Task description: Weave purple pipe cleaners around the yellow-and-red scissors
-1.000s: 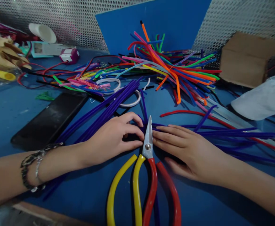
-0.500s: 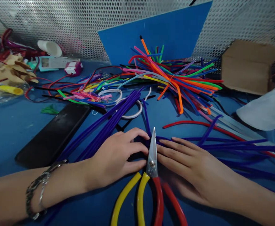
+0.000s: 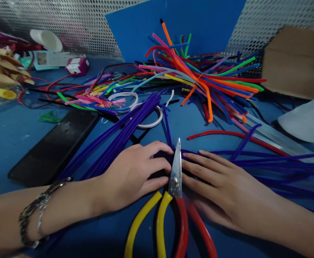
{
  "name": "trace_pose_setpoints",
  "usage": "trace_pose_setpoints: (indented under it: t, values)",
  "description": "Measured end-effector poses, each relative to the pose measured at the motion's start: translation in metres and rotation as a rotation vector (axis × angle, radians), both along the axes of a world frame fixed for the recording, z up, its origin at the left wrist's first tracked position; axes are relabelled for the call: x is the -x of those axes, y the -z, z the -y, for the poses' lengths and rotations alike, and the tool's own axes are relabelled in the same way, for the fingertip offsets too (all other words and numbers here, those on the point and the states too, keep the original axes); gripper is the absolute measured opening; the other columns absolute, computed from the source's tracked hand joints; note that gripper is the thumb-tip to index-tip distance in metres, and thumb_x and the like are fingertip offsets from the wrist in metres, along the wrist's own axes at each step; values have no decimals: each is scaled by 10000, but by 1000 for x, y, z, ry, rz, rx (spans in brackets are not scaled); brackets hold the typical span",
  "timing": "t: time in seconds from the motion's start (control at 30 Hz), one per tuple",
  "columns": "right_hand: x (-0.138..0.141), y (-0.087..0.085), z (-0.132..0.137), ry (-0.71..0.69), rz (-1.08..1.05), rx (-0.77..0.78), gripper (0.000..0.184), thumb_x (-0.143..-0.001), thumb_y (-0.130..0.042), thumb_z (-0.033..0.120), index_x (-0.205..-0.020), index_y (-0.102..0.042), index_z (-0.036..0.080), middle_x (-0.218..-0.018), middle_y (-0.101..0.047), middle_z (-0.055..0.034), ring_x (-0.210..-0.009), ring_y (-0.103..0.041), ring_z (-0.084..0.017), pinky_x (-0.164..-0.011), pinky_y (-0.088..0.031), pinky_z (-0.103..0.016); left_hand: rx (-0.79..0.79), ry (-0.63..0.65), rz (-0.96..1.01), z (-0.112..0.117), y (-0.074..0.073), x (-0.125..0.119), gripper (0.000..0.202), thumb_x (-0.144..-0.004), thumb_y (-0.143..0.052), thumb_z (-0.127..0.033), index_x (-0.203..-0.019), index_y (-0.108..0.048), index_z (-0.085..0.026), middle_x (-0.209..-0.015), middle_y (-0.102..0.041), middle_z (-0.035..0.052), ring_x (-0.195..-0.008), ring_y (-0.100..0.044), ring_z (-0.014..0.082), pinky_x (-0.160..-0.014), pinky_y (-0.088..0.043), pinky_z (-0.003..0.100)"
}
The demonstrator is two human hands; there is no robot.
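Note:
Scissors (image 3: 176, 175) with one yellow and one red handle lie with their blades closed, tips pointing away from me. My left hand (image 3: 138, 175) rests just left of the blades, its fingers curved and spread, fingertips close to the metal. On the other side my right hand (image 3: 221, 182) lies flat with fingers stretched out, tips at the blade's right edge. Both hands appear to hold nothing. A bundle of purple pipe cleaners (image 3: 119, 132) runs beyond and partly under my left hand and forearm. More purple pipe cleaners (image 3: 275, 165) extend rightward from behind my right hand.
A large multicoloured pipe cleaner pile (image 3: 200, 82) lies before a blue board (image 3: 178, 32). White tape rings (image 3: 151, 123) sit beyond my left hand, and a black phone-like slab (image 3: 56, 147) further left. A cardboard box (image 3: 291, 64) stands back right; a white cup (image 3: 46, 40) lies back left.
The view has tilted down slightly, so the background things sit higher in the picture. Both hands and the scissors keep nearly the same places.

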State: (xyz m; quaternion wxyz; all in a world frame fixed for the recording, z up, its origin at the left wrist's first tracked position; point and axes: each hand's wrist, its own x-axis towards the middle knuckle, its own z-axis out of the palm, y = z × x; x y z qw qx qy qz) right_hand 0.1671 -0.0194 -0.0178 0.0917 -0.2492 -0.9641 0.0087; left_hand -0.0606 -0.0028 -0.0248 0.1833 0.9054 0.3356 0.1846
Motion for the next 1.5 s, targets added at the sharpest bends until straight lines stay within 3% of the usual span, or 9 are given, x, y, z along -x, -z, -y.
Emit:
trace_pose_setpoints:
  t: [0.3, 0.53, 0.77, 0.87, 1.03, 1.2, 1.33, 1.5]
  values:
    - [-2, 1, -1, 12, -1, 59, 423, -845, -436, 227, -1264, -495, 217, -1272, -548, -65, -1192, -479, -228, -988, -391, -449, 13, -55, -12, -1, 1, -1, 172, -832, -535, -255, -998, -569, -225, -1142, -550, 22, -984, -569, 162, -797, -454, 274]
    - [-2, 1, -2, 15, 9, 58, 393, -839, -441, 243, -1221, -532, 241, -1276, -546, -49, -1191, -480, -225, -982, -400, -443, -29, -61, -57, -1, 0, 0, 124, -834, -522, -282, -838, -617, -203, -1056, -561, 21, -833, -585, 148, -700, -448, 260]
    - [-3, 1, 0, 22, 18, 62, 415, -835, -444, 241, -1245, -512, 243, -1291, -532, -47, -1203, -467, -223, -983, -397, -451, -85, -21, -50, -2, 0, 1, 187, -881, -448, -254, -894, -632, -226, -1041, -554, 12, -760, -555, 119, -634, -396, 244]
    - [-3, 1, 0, 23, 23, 64, 442, -833, -446, 230, -1273, -485, 239, -1295, -529, -51, -1202, -468, -218, -987, -394, -450, -193, 35, -58, -4, -2, 0, 266, -913, -390, -229, -816, -637, -221, -968, -592, -7, -698, -536, 104, -576, -340, 249]
    - [-2, 1, 0, 19, 22, 61, 426, -828, -446, 229, -1248, -513, 223, -1294, -529, -58, -1202, -467, -228, -993, -388, -448, -393, 160, -172, -5, -11, 6, 383, -931, -296, -165, -764, -637, -216, -888, -640, -3, -718, -555, 133, -629, -336, 283]
    - [-1, -2, -1, 11, 28, 55, 398, -828, -438, 231, -1212, -542, 219, -1292, -532, -31, -1185, -483, -226, -985, -398, -431, -461, 350, -278, -1, -24, 13, 519, -909, -181, -58, -734, -649, -200, -724, -651, 7, -591, -528, 138, -615, -344, 296]
    - [0, -3, -1, 13, 46, 64, 386, -833, -431, 229, -1201, -549, 220, -1295, -529, -26, -1181, -485, -233, -970, -408, -434, -436, 320, -295, -2, -20, 14, 506, -912, -190, -60, -734, -643, -198, -717, -651, 1, -577, -525, 130, -630, -353, 295]
    - [0, -5, -2, 6, 68, 90, 381, -848, -416, 239, -1209, -535, 213, -1321, -505, -28, -1196, -463, -241, -973, -393, -449, -434, 237, -226, -10, -9, 11, 352, -932, -322, -203, -718, -601, -183, -667, -618, -20, -591, -534, 117, -594, -343, 275]
